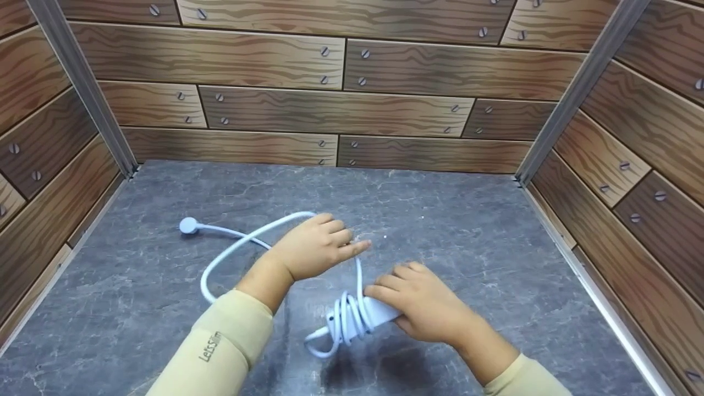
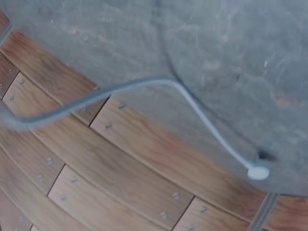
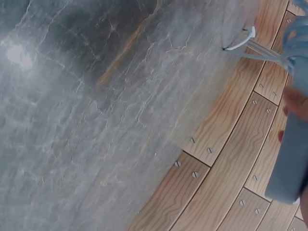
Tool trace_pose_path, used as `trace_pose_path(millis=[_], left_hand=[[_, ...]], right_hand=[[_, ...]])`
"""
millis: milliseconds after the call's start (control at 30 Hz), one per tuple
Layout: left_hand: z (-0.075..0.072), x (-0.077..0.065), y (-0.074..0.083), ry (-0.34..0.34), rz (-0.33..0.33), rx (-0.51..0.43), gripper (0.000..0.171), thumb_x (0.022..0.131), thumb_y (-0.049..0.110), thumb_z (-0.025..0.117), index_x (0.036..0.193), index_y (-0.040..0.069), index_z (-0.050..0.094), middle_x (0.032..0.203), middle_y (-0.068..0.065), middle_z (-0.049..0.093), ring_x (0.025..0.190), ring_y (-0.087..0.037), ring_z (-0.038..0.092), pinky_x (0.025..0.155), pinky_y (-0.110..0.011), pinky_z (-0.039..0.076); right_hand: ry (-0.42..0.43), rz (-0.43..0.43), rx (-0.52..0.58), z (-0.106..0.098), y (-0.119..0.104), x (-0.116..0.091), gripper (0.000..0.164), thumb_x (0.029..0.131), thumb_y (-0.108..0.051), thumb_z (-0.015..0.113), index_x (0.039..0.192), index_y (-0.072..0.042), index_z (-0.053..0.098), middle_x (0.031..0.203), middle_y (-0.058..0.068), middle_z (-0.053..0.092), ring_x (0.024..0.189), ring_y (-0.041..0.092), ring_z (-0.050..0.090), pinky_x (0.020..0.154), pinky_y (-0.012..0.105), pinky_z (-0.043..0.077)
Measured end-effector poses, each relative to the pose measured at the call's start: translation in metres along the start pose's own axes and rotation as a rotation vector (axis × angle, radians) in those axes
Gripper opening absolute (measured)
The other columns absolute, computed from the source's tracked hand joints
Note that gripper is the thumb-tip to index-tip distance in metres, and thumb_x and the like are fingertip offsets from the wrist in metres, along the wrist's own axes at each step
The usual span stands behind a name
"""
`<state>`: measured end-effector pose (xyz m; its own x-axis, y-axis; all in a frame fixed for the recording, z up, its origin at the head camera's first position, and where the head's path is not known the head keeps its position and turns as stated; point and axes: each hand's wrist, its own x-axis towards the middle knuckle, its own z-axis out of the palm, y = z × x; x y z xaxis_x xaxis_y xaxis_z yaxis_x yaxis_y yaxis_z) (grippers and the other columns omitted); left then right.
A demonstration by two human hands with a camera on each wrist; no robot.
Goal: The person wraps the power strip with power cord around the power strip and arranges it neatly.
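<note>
A long, pale power strip (image 1: 380, 312) is held above the tabletop by my right hand (image 1: 423, 302), which grips its right end; its sockets are not visible. Several turns of its cord (image 1: 352, 319) wrap round the left half. From those turns the cord rises to my left hand (image 1: 313, 247), whose curled fingers hold it. Beyond that hand the free cord (image 1: 220, 258) bends in a wide loop to a round plug (image 1: 188, 225) at the far left. In the right wrist view the strip (image 3: 288, 159) and fingers (image 3: 294, 103) show at the right edge.
A grey marbled tabletop (image 1: 467, 220) lies beneath both hands. Wood-patterned panels (image 1: 275, 110) stand at the back and on both sides, joined by metal corner posts (image 1: 577, 99). A pale metal strip (image 1: 610, 308) runs along the right edge.
</note>
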<state>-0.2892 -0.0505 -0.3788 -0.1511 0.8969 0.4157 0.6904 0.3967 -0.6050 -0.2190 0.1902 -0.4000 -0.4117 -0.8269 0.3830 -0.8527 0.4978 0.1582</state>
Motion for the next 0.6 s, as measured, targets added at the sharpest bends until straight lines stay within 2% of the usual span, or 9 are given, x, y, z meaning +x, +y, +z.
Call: trace_pose_path(millis=[100, 233, 333, 400, 500, 600], left_hand=[[0.008, -0.001, 0.007, 0.04, -0.089, -0.057, 0.03, 0.088, 0.02, 0.047, 0.116, 0.022, 0.059, 0.095, 0.003, 0.061, 0.09, -0.016, 0.057, 0.088, -0.032, 0.041], [0.019, 0.0, 0.018, 0.081, -0.226, -0.184, 0.02, 0.088, 0.02, 0.047, 0.105, 0.018, 0.058, 0.101, 0.003, 0.061, 0.099, -0.017, 0.055, 0.095, -0.034, 0.037], [0.022, 0.001, 0.025, 0.079, -0.312, -0.313, 0.015, 0.084, 0.017, 0.053, 0.098, 0.017, 0.058, 0.103, 0.004, 0.061, 0.106, -0.017, 0.053, 0.1, -0.036, 0.034], [0.022, 0.003, 0.029, 0.058, -0.35, -0.418, 0.017, 0.081, 0.015, 0.057, 0.098, 0.016, 0.059, 0.106, 0.003, 0.061, 0.113, -0.018, 0.051, 0.104, -0.04, 0.029], [0.022, 0.004, 0.034, -0.017, -0.376, -0.603, 0.022, 0.083, 0.018, 0.058, 0.105, 0.016, 0.061, 0.117, 0.0, 0.059, 0.124, -0.021, 0.043, 0.109, -0.044, 0.02], [0.024, 0.004, 0.038, -0.088, -0.389, -0.752, 0.028, 0.088, 0.025, 0.053, 0.112, 0.015, 0.062, 0.122, -0.003, 0.057, 0.127, -0.023, 0.04, 0.11, -0.046, 0.017]], right_hand=[[0.037, 0.028, 0.092, 0.0, -0.005, 0.001, 0.056, 0.06, -0.012, 0.072, 0.114, -0.022, 0.056, 0.101, -0.01, 0.061, 0.09, 0.014, 0.054, 0.081, 0.038, 0.043], [0.111, 0.087, 0.157, -0.002, -0.009, 0.004, 0.054, 0.062, -0.02, 0.074, 0.112, -0.017, 0.054, 0.097, -0.008, 0.06, 0.084, 0.012, 0.054, 0.077, 0.035, 0.043], [0.163, 0.123, 0.188, -0.004, -0.011, 0.006, 0.064, 0.064, -0.023, 0.076, 0.12, -0.014, 0.048, 0.096, -0.006, 0.059, 0.084, 0.012, 0.055, 0.077, 0.035, 0.044], [0.184, 0.124, 0.202, -0.005, -0.012, 0.007, 0.075, 0.064, -0.023, 0.077, 0.129, -0.011, 0.042, 0.098, -0.005, 0.06, 0.087, 0.014, 0.057, 0.078, 0.035, 0.046], [0.2, 0.104, 0.238, -0.006, -0.013, 0.009, 0.086, 0.065, -0.021, 0.078, 0.138, -0.008, 0.033, 0.107, -0.002, 0.061, 0.095, 0.017, 0.059, 0.082, 0.037, 0.048], [0.192, 0.108, 0.274, -0.006, -0.014, 0.01, 0.086, 0.069, -0.02, 0.076, 0.141, -0.01, 0.031, 0.113, 0.0, 0.061, 0.1, 0.018, 0.059, 0.085, 0.037, 0.048]])
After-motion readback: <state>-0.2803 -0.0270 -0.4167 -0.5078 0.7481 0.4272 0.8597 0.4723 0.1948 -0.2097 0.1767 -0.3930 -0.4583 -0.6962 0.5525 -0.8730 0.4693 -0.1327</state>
